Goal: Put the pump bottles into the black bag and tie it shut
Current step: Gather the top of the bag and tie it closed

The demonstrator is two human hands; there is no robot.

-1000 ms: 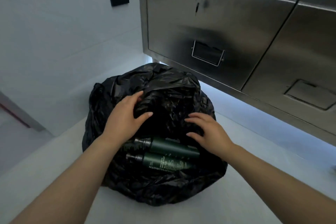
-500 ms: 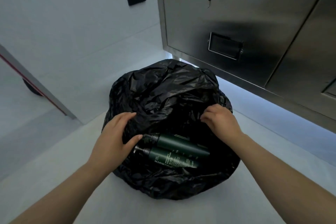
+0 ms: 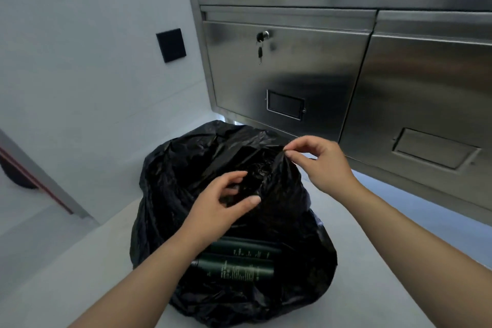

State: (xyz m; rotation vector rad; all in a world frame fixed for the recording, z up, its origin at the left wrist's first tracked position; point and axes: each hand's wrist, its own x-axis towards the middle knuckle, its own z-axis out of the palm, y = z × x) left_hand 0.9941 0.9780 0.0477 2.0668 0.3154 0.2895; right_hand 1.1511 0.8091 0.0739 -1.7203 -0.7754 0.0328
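Bag edge (image 3: 275, 161) now higher, between right fingers (image 3: 300, 143)

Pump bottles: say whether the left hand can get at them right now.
Probably yes: the pump bottles lie uncovered in the open mouth of the black bag, just below the left hand, with no plastic over them.

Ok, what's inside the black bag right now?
Two dark green pump bottles lie side by side in the black bag's open mouth. The left forearm covers most of their pump ends, and crumpled plastic hides whatever else is deeper inside.
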